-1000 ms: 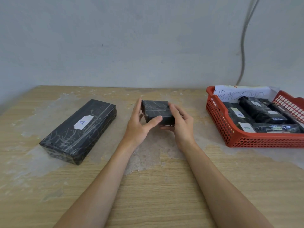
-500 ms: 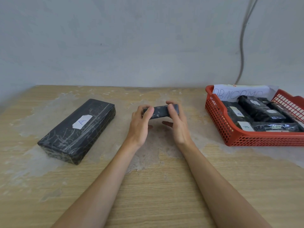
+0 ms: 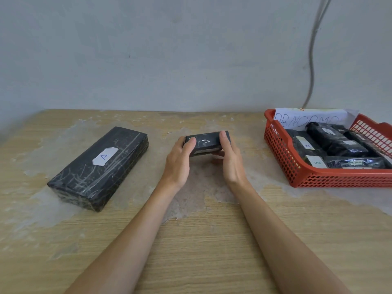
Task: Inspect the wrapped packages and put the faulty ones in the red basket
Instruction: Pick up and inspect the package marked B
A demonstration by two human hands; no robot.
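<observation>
A small black wrapped package [image 3: 206, 143] is held just above the wooden table [image 3: 191, 251], at its middle. My left hand [image 3: 180, 162] grips its left end with the thumb on top. My right hand [image 3: 230, 160] grips its right end, fingers curled underneath. A thin side faces me, with a pale strip along its lower edge. A long black wrapped package [image 3: 99, 166] with a white label marked A lies flat on the left. The red basket [image 3: 318, 175] stands at the right and holds several black wrapped packages [image 3: 337, 145] with white labels.
A white paper with handwritten letters [image 3: 307, 119] leans at the back of the basket. A grey cable [image 3: 311, 60] hangs down the wall behind it. The wall runs close along the table's far edge.
Both hands have turned the small package from showing its broad face to showing a thin side. The long package and the basket have stayed put.
</observation>
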